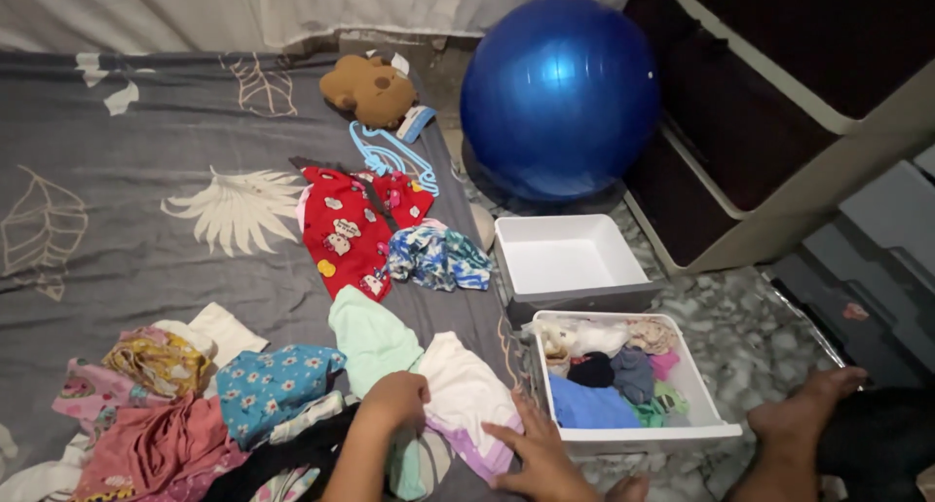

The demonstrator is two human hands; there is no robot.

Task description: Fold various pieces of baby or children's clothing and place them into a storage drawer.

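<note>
Blue ball (560,98), upper centre: glossy, smooth, rubbery sheen with a highlight; empty white bin (568,259), centre right: smooth matt plastic; filled white bin (716,426) below it: same plastic, soft cloth inside; grey sheet (127,220), left: matt woven cloth with pale leaf print; brown toy (368,88), upper centre: plush, fuzzy; white garment (466,390) under left hand (394,402) and right hand (531,453): soft matt cloth; floor (750,341), right: polished, marbled stone look.
</note>
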